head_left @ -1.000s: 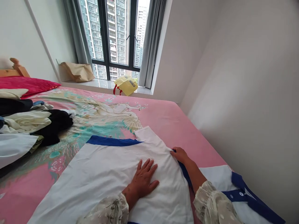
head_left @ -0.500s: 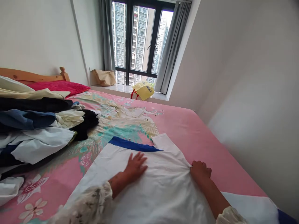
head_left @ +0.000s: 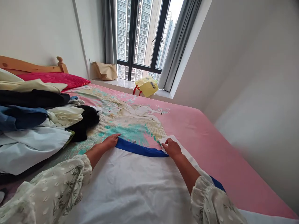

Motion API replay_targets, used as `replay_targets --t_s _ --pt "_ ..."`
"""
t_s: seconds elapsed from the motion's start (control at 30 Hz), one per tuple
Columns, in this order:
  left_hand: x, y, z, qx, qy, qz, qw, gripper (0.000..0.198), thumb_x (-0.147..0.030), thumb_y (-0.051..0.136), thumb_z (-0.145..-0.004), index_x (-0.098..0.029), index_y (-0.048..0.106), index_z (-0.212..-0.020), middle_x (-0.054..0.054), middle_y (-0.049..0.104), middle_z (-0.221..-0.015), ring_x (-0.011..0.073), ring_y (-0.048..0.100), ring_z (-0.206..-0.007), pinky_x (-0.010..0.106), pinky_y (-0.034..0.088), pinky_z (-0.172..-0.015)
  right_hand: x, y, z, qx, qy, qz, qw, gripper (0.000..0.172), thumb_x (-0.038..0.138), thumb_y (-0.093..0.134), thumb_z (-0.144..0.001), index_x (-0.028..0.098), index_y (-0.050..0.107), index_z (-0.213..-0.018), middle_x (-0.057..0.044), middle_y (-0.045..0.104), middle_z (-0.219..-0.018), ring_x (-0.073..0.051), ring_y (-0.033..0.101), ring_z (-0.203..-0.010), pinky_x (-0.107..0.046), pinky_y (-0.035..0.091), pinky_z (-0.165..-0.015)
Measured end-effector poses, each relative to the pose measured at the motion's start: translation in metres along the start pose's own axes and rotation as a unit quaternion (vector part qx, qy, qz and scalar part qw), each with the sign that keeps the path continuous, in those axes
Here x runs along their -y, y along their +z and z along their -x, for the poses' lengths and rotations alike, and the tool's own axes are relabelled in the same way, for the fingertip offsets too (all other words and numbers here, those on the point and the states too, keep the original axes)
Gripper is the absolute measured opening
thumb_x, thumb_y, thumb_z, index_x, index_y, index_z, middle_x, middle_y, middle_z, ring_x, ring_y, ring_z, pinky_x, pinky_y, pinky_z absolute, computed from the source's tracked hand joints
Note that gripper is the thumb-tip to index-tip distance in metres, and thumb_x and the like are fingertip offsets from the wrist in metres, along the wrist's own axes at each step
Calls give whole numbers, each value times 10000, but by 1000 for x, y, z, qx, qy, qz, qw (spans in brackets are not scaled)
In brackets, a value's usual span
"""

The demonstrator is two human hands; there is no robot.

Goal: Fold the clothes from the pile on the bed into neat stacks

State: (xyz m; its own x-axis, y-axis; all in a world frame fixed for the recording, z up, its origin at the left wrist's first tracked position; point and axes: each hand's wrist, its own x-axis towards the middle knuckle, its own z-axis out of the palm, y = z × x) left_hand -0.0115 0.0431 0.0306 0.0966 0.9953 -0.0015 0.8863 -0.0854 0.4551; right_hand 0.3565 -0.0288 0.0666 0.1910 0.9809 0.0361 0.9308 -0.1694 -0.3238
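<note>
A white shirt point(head_left: 137, 177) with a blue band point(head_left: 141, 150) along its far edge lies spread on the bed before me. My left hand point(head_left: 111, 141) is closed on the left end of that band, thumb and fingers pinched at the corner. At the band's right end, my right hand point(head_left: 172, 148) is closed on the white cloth, fingers bent over a raised fold. More white cloth with a blue edge point(head_left: 217, 183) shows beyond my right forearm. Part of the shirt is hidden under my forearms and sleeves.
A heap of clothes point(head_left: 35, 133) covers the bed's left side, before a red pillow point(head_left: 53, 80). The pink patterned bedsheet point(head_left: 187, 124) stretches to the right wall. On the windowsill are a brown paper bag point(head_left: 105, 71) and a yellow bag point(head_left: 147, 86).
My left hand, flat on the shirt before, has moved left and away onto the band's left corner. My right hand left the side edge and moved up to the band's right end.
</note>
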Motion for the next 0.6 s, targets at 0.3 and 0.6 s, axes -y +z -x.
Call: replay_targets --t_s 0.3,0.6 --pt "-4 -7 -12 26 15 42 999 199 -172 522 -537 -211 631 -699 2 640 -745 216 606 -827 285 467 -751 -10 23 -34 -9 116 -81 990 258 361 495 -800 137 600 -875 -174 681 -937 -275 642 -888 -315 444 -686" --pt "2 -11 -7 -2 -48 168 985 278 -311 505 -623 -184 610 -847 -29 594 -608 165 585 -595 245 451 -540 -30 19 -35 -88 100 -217 967 354 364 311 -884 177 523 -1097 -102 714 -857 -216 676 -775 -287 500 -620"
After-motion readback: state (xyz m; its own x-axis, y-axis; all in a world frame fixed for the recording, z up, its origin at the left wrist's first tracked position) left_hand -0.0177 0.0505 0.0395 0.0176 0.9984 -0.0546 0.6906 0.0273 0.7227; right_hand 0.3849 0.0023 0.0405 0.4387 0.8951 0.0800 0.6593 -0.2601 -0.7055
